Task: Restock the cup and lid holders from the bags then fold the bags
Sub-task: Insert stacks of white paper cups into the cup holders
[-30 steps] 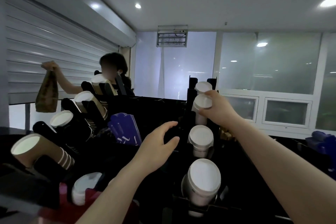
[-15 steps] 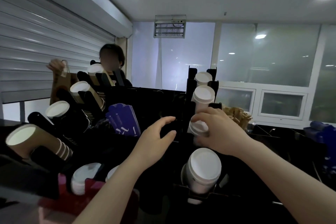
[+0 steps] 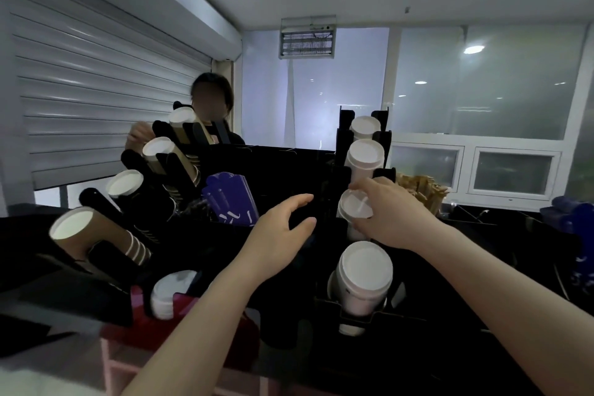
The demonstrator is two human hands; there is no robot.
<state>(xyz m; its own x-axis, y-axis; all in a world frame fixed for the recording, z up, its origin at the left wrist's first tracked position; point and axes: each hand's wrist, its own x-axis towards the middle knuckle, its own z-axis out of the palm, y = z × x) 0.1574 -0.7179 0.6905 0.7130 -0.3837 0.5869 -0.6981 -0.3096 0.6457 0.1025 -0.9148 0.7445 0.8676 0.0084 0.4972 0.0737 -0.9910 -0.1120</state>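
A black tiered holder [image 3: 345, 125] on the right carries several stacks of white lids. My right hand [image 3: 390, 214] grips the third lid stack [image 3: 353, 207] from the front, fingers curled round its rim. The nearest lid stack [image 3: 364, 276] stands below it, and two more stacks [image 3: 364, 154] rise behind. My left hand [image 3: 278, 239] hovers open in the middle over the dark holder, holding nothing. On the left a black cup holder [image 3: 96, 199] carries tilted stacks of brown paper cups [image 3: 77, 233]. No bag shows near my hands.
Another person [image 3: 212, 106] stands behind the cup holder, a hand raised near the upper cups. Blue sleeves [image 3: 231, 199] stand in the middle. Brown wooden stirrers [image 3: 421, 190] sit right of the lid holder. A red box [image 3: 180, 325] with white lids lies at the front left.
My right hand came down from the second-highest lid stack to the third one and closed round it. The other person lowered the brown bag out of view. My left hand barely moved.
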